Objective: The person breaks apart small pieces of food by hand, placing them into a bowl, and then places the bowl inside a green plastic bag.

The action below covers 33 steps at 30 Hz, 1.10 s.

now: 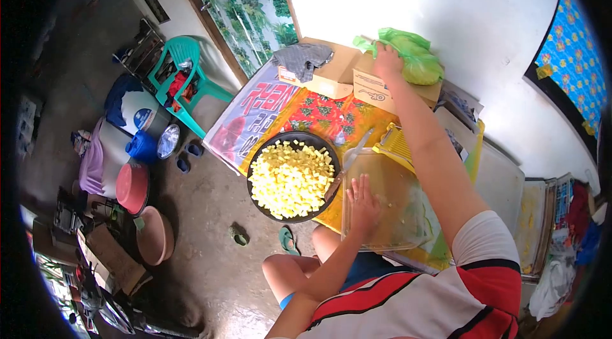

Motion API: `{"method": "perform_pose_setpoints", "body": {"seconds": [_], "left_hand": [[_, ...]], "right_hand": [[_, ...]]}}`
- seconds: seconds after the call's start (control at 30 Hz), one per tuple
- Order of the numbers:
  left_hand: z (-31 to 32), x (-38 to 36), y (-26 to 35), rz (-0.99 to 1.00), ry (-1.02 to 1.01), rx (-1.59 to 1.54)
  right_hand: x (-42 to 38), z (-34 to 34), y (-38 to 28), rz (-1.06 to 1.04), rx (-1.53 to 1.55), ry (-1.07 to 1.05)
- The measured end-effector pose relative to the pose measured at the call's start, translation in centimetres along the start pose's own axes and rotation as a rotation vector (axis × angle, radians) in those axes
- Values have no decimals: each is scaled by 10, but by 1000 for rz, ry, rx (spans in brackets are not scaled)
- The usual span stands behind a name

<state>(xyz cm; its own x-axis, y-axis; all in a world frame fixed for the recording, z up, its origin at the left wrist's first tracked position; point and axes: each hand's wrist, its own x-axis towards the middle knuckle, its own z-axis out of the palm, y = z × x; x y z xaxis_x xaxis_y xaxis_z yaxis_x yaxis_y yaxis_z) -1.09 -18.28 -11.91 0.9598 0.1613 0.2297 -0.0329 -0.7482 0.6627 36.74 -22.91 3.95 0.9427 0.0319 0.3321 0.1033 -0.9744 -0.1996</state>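
Note:
My right hand (pixel 387 63) reaches to the far side of the table, its fingers closed on the neck of a green plastic bag (pixel 414 58) that sits on a cardboard box. My left hand (pixel 364 204) is open, fingers spread, at the near left part of a translucent plastic container (pixel 405 227). Beside it stands a round black pan (pixel 255 204) heaped with pale yellow diced pieces (pixel 290 179). A knife (pixel 356 155) rests between pan and container, blade pointing away from me. Just past the container is a yellow slicer (pixel 394 144).
Cardboard boxes (pixel 338 71) with a grey cloth (pixel 305 57) stand along the table's back. A green plastic chair (pixel 185 77), a pink tub (pixel 153 237), a red basin (pixel 132 187) and slippers (pixel 288 240) are on the floor to the left.

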Motion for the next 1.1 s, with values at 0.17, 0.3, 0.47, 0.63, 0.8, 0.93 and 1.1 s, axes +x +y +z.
{"method": "perform_pose_setpoints", "body": {"seconds": [0.17, 0.3, 0.47, 0.63, 0.8, 0.93, 1.1], "left_hand": [[-2, -2, 1, 21, 15, -32], [-5, -2, 1, 16, -15, -56], [-5, -3, 0, 24, -6, -76], [-6, -2, 2, 28, 6, -74], [-8, -2, 3, 24, 11, -71], [-10, -3, 7, 11, 2, -56], [-9, -2, 4, 25, 3, -64]], "right_hand": [[5, -8, -5, 47, -154, -117], [5, -2, -13, 67, -225, 7], [5, 17, -17, -89, -168, 427], [11, 11, -10, -62, -223, 64], [29, -9, 0, 84, 118, 135], [39, -29, 23, 29, 218, 248], [29, -77, 30, -15, 39, 209]]}}
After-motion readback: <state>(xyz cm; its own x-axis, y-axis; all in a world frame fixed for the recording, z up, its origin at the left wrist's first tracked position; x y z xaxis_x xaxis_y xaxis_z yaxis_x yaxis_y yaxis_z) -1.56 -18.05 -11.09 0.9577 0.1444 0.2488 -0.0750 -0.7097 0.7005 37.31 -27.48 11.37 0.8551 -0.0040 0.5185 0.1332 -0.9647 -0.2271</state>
